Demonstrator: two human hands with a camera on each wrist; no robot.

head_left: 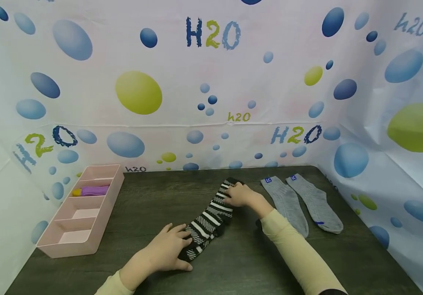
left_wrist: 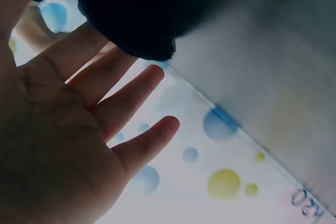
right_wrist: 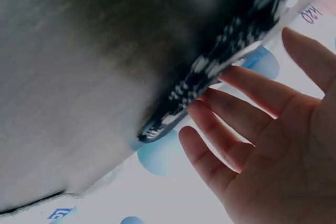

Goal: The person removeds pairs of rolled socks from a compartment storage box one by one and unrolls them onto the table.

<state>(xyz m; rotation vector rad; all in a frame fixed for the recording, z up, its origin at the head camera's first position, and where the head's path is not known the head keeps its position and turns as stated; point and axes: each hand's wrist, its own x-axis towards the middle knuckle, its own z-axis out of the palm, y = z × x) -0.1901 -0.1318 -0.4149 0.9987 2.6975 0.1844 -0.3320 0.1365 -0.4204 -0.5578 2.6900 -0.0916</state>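
Observation:
A black-and-white patterned sock [head_left: 208,221] lies slantwise on the dark table, its cuff at the far end and its toe toward me. My left hand [head_left: 167,248] rests at the toe end, fingers spread over its left edge. In the left wrist view, the fingertips of that hand [left_wrist: 63,114] meet the dark sock end [left_wrist: 126,19], and the thumb stands apart. Over the cuff end, my right hand [head_left: 241,195] touches the fabric. The right wrist view has these fingers [right_wrist: 247,90] loosely extended against the sock's edge [right_wrist: 210,69]. Dark folds show along the sock's right side.
Two grey socks [head_left: 288,205] with small blue labels lie side by side at the right, close to my right forearm. A pink divided tray [head_left: 98,229] stands at the left, with a purple, yellow-tipped item [head_left: 92,191] in one compartment. A bubble-print curtain [head_left: 211,147] borders the table.

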